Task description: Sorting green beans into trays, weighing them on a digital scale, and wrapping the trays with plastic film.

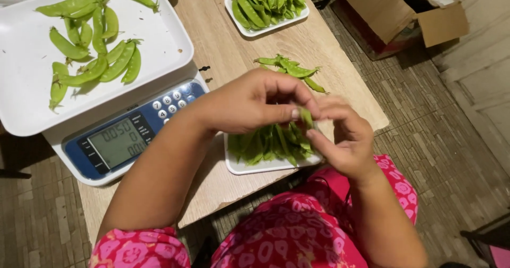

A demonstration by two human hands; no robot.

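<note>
My left hand (255,100) and my right hand (342,138) meet over a small white tray (239,167) of green pea pods at the table's near edge. Both pinch one green pea pod (306,117) between their fingertips, just above the pods in that tray. A loose pile of pea pods (289,69) lies on the wooden table (223,45) right behind my hands.
A white digital scale (117,140) with a blue keypad stands at left, its big white pan (159,39) holding several pods. Another white tray of pods (265,5) sits at the far edge. An open cardboard box (393,7) rests on the tiled floor at right.
</note>
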